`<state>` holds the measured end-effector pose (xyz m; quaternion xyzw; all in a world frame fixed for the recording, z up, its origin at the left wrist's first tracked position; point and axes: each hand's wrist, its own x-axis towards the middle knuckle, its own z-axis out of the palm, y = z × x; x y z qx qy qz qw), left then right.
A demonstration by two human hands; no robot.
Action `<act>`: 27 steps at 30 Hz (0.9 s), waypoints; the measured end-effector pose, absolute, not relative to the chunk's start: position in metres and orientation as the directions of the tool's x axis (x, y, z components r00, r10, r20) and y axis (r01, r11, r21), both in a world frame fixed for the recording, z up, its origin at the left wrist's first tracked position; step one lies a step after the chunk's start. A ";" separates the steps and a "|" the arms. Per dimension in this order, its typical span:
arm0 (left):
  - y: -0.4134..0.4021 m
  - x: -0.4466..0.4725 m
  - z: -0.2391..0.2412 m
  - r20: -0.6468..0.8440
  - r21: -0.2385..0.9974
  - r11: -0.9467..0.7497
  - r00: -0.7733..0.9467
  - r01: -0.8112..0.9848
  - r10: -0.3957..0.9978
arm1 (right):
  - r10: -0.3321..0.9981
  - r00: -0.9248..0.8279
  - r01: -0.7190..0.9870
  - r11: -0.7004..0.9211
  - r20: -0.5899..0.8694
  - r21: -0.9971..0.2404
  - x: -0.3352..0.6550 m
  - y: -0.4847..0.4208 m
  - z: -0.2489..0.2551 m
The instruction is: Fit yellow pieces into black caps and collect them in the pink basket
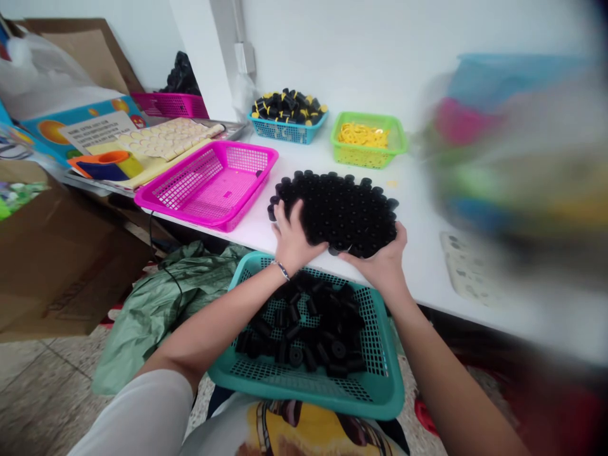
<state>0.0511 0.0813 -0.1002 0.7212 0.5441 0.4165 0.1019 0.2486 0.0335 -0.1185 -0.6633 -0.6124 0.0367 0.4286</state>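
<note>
Left hand (pixel 293 237) and right hand (pixel 377 263), both open with fingers spread, press against opposite sides of a flat mass of black plastic cylinders (pixel 339 212) at the edge of a white table (pixel 418 285), centre of frame. More cylinders (pixel 294 354) lie in a teal basket (pixel 384 399) below; a pink basket (pixel 223 147) stands just left.

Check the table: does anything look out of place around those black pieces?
One small thing: a pale yellow fleck lies on the white table right of the black cylinders, apart from the yellow pieces in the green basket. It looks stray, though too small to identify.
</note>
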 end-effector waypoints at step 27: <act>0.020 0.039 -0.077 0.467 0.311 -0.552 0.382 0.774 0.798 | 0.838 -0.315 0.949 0.261 0.445 0.180 0.215 0.010 -0.074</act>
